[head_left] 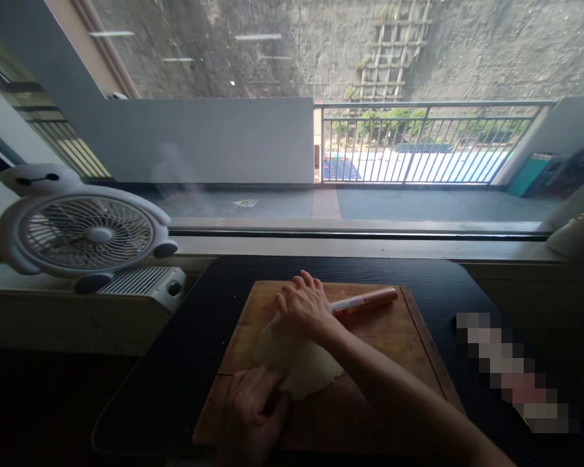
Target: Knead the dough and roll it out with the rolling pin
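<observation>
A pale sheet of dough (314, 373) with an uneven edge lies on a wooden cutting board (370, 383). My right hand (304, 305) reaches across to the dough's far side, fingers bent and slightly apart, over the near end of a rolling pin (367, 301). The pin's other end sticks out to the right, with a printed band along it; its left part is hidden under the hand. At the dough's near left edge my left hand (255, 405) is curled, thumb and fingers closing on the dough's edge. Shadow makes its fingertips hard to see.
The board rests on a dark table (165, 389). A blurred-out item (513, 376) lies at the table's right side. On the left a white fan (97, 233) stands on a radiator (141, 282). A window sill (370, 248) runs behind the table, with a balcony railing outside.
</observation>
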